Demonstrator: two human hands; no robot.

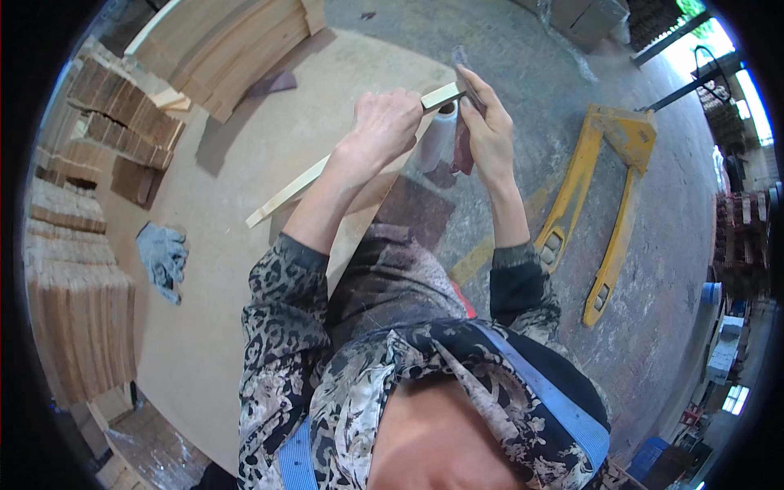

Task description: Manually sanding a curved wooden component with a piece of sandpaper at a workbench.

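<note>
A long, narrow, pale wooden strip (298, 189) slants above the board-topped table, its lower left end near the tabletop. My left hand (384, 122) is closed around it close to its upper right end. At that end my right hand (490, 122) is closed, thumb and fingers pinching a worn reddish-brown sheet (463, 151) that looks like sandpaper against the strip. The sheet hangs below the fingers, and a greyish part of it sticks up above them. My right palm hides how the sheet is folded.
Stacked wooden pieces (77, 327) line the table's left side; more boards (229, 57) stand at the back. A grey glove (162, 257) and a purplish sheet (273, 84) lie on the tabletop (204, 327). Past the table edge are a clear film roll (438, 143) and a yellow pallet jack (572, 175).
</note>
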